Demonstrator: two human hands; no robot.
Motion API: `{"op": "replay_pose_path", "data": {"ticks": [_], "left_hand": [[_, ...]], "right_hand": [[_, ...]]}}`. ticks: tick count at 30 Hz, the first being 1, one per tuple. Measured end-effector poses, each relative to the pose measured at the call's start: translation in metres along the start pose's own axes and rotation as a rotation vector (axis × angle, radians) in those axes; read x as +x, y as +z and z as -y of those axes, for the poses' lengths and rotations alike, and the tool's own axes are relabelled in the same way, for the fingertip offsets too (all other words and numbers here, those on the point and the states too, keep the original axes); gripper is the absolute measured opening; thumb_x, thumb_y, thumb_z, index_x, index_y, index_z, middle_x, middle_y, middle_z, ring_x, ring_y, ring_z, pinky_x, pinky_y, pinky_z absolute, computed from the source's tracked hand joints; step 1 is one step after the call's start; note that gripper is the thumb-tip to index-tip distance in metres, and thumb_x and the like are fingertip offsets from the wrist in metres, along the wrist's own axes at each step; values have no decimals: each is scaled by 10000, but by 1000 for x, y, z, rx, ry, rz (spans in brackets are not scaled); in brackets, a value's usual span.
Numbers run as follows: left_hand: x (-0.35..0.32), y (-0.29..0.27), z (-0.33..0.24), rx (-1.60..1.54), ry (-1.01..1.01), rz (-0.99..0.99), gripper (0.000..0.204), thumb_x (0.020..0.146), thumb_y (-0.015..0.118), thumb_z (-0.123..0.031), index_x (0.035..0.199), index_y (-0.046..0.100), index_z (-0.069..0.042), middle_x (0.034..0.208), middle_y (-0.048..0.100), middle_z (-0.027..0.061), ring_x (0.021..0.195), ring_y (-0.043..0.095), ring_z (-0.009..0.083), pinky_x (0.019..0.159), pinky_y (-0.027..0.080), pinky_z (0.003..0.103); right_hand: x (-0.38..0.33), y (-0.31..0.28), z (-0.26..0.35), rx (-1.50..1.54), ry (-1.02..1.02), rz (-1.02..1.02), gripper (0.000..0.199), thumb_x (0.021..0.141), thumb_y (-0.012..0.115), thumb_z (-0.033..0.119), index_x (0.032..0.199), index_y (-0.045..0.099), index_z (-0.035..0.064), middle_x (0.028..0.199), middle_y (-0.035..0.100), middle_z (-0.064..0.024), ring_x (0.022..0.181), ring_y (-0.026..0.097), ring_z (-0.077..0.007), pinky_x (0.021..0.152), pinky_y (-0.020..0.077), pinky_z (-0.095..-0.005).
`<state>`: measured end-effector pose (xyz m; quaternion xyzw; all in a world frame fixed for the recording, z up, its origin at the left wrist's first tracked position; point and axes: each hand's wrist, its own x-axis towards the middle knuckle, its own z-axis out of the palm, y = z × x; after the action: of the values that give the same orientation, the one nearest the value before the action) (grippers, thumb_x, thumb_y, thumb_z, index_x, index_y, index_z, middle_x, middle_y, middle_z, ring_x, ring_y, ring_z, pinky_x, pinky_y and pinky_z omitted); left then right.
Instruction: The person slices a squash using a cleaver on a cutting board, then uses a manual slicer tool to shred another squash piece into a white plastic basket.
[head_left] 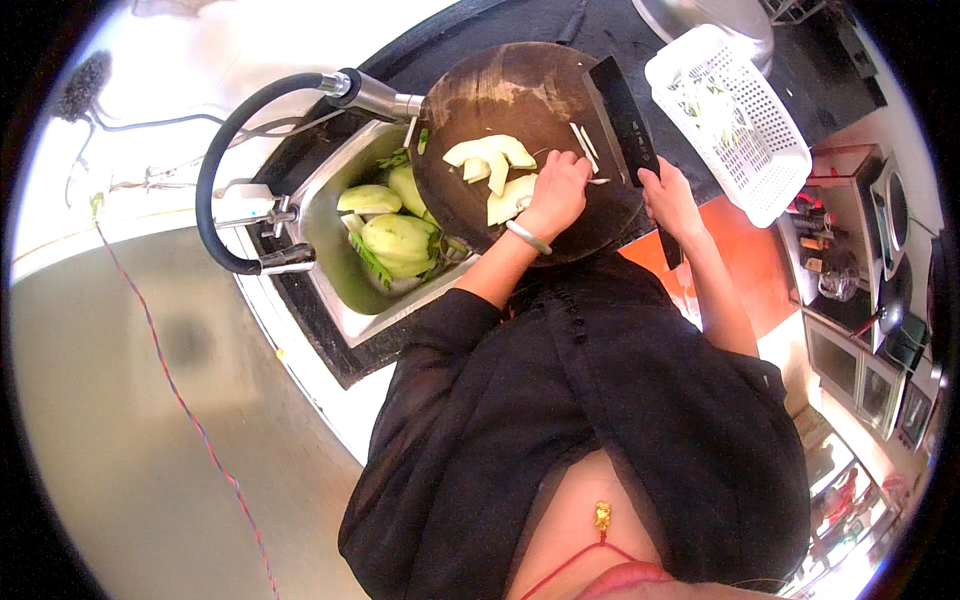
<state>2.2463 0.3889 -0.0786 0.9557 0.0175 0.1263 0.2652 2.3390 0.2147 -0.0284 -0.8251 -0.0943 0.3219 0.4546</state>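
A round dark wooden chopping board [500, 85] lies beside the sink. My right hand [672, 203] grips the handle of a cleaver [625, 120], whose dark blade rests over the board's right side. Fingers curled and down on the board, my left hand [562, 192] is left of the blade; what lies under the fingertips is hidden. Left of that hand are curved pale green gourd slices [490, 155], and one more gourd piece [510, 198] is partly covered by it. Thin pale strips [585, 145] lie between the hand and the cleaver.
A steel sink [350, 290] on the left holds several pale green gourds [398, 240] and leaves. Its black hose faucet [215, 165] arches above. A white perforated basket [775, 150] with pale shreds stands right of the board, near a round metal pan or lid [745, 30].
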Motion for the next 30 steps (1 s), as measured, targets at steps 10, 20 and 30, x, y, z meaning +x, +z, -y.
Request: {"op": "replay_pose_path", "data": {"ticks": [10, 20, 30], "left_hand": [[-28, -71, 57, -323, -301, -476, 144, 757, 617, -11, 901, 611, -16, 850, 595, 137, 842, 582, 313, 749, 467, 398], [-33, -85, 89, 198, -83, -56, 632, 675, 539, 34, 1287, 463, -105, 1253, 480, 129, 1136, 461, 328, 941, 366, 516], [-17, -92, 93, 130, -275, 310, 449, 672, 656, -140, 1093, 508, -88, 1054, 551, 181, 988, 533, 380, 839, 451, 444]], "right_hand": [[0, 3, -1, -61, -41, 63, 245, 904, 477, 196, 990, 533, -26, 617, 576, -130, 514, 584, -220, 517, 464, -360], [34, 15, 15, -625, -464, -118, 281, 861, 525, 229, 1012, 489, -5, 836, 610, -265, 784, 603, -429, 704, 484, -507], [87, 35, 21, -773, -636, -178, 365, 806, 624, 259, 1042, 450, 42, 845, 609, -229, 808, 622, -388, 704, 505, -472]]}}
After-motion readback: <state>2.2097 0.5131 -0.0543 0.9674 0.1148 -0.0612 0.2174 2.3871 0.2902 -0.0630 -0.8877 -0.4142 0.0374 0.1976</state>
